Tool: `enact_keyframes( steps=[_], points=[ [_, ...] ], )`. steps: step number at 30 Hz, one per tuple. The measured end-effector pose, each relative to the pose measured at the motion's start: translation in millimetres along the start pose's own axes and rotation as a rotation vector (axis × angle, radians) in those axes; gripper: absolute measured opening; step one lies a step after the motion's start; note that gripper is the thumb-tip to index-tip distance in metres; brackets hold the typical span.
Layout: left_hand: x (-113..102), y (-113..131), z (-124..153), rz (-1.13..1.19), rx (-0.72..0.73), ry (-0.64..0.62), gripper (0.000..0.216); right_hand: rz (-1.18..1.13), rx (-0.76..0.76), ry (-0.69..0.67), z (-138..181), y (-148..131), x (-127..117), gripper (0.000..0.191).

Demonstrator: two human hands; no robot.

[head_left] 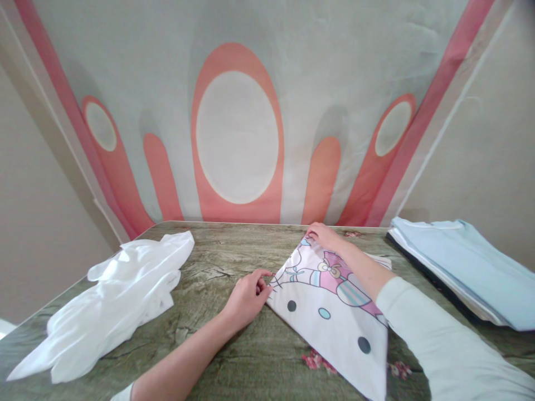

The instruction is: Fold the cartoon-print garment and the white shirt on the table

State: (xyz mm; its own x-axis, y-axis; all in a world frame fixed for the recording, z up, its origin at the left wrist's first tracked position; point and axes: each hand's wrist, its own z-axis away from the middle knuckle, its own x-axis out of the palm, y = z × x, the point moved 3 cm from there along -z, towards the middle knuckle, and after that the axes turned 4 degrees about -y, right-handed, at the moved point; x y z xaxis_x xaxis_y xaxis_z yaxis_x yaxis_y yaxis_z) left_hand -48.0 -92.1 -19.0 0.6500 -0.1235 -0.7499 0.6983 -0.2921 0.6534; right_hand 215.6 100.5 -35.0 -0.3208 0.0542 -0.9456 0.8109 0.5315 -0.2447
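Note:
A folded white cloth (pixel 334 334) with a cartoon print in pink, blue and black lies at an angle on the table. Whether it is a shirt or another piece of fabric I cannot tell. My left hand (pixel 249 295) pinches its left corner, thumb and forefinger close together at the edge. At the cloth's far corner, my right hand (pixel 326 236) grips the fabric with curled fingers. My right forearm passes over the printed side and hides part of it.
A crumpled white cloth (pixel 121 295) lies on the left of the wood-patterned table (pixel 200 356). Folded clothes, light blue on top (pixel 468 262), are stacked at the right edge. Behind the table hangs a grey backdrop (pixel 355 55) with coral shapes.

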Motion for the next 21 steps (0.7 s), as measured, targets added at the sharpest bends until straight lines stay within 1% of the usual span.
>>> enact_keyframes(
  steps=[10,16,21],
  points=[
    [2,-1,1,-0.035,-0.006,-0.014,0.029,0.145,0.099,0.024,0,-12,-6,0.024],
    [-1,2,1,-0.043,-0.021,-0.036,0.032,0.188,0.105,-0.028,1,-10,-4,0.023],
    [-8,3,0,-0.017,-0.01,-0.119,0.039,0.206,0.096,-0.067,4,-6,-6,0.025]
  ],
)
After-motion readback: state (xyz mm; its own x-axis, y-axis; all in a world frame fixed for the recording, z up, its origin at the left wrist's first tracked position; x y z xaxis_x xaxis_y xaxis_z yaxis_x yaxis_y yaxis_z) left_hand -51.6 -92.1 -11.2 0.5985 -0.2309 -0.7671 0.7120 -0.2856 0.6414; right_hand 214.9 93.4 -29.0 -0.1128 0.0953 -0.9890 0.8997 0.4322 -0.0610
